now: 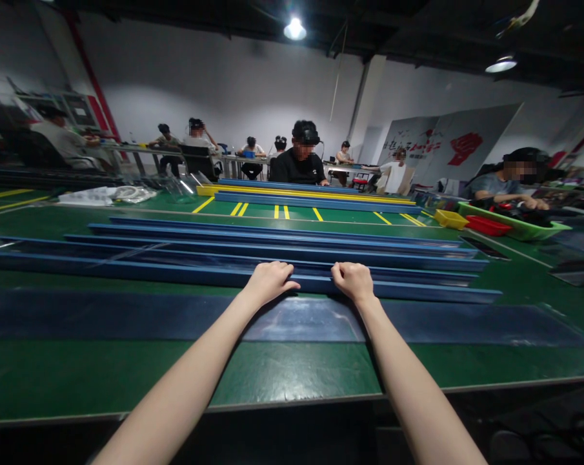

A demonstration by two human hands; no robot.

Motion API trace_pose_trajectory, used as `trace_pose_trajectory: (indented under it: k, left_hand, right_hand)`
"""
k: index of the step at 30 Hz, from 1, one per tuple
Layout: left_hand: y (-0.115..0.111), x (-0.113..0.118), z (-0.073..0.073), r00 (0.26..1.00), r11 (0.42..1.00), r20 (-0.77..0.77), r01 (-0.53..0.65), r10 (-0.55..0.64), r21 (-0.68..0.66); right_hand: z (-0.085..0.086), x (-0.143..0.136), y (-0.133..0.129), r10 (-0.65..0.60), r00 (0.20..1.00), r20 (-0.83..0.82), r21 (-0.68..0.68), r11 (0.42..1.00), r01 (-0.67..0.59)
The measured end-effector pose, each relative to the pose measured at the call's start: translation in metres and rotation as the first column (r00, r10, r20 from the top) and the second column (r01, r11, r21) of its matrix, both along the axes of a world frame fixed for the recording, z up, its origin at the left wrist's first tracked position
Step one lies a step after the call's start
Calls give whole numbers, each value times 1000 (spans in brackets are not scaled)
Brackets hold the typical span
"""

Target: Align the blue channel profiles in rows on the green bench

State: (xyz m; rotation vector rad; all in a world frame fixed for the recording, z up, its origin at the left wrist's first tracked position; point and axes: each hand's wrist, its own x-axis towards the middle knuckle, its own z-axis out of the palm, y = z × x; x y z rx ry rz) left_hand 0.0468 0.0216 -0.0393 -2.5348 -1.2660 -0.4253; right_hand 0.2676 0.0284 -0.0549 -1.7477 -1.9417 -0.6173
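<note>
Several long blue plastic channel strips lie side by side across the green table (pixel 267 371). My left hand (pixel 271 281) is closed over the edge of the nearest blue channel strip (pixel 175 274), its thumb pointing right. A short gap away along the same strip, my right hand (pixel 353 280) grips it with curled fingers. Something clear and glossy lies in that strip's trough. On the near side, below my wrists, a long flat translucent plastic strip (pixel 301 318) stretches over the table. The undersides of both hands are hidden.
Further back lie more blue strips and a yellow strip (pixel 292 192). A yellow bin (pixel 450 219), a red tray (pixel 488 225) and a green basket (pixel 538 231) stand at right. Clear plastic pieces lie back left. A person in black (pixel 296 165) sits opposite; others work around.
</note>
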Motion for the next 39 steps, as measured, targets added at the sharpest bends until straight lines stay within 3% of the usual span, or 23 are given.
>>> trace_pose_trajectory:
  k: [13, 27, 33, 39]
  left_hand:
    - [0, -2, 0, 998, 996, 8, 64, -64, 68]
    - [1, 0, -1, 997, 995, 3, 81, -81, 57]
    - [1, 0, -3, 995, 994, 26, 96, -97, 48]
    - [1, 0, -4, 995, 994, 18, 99, -100, 51]
  right_hand:
    - [-4, 40, -1, -110, 993, -40, 26, 993, 112]
    - [5, 34, -9, -62, 998, 7, -24, 998, 62]
    - [9, 26, -12, -106, 994, 34, -61, 992, 108]
    - [7, 13, -10, -61, 998, 18, -49, 997, 61]
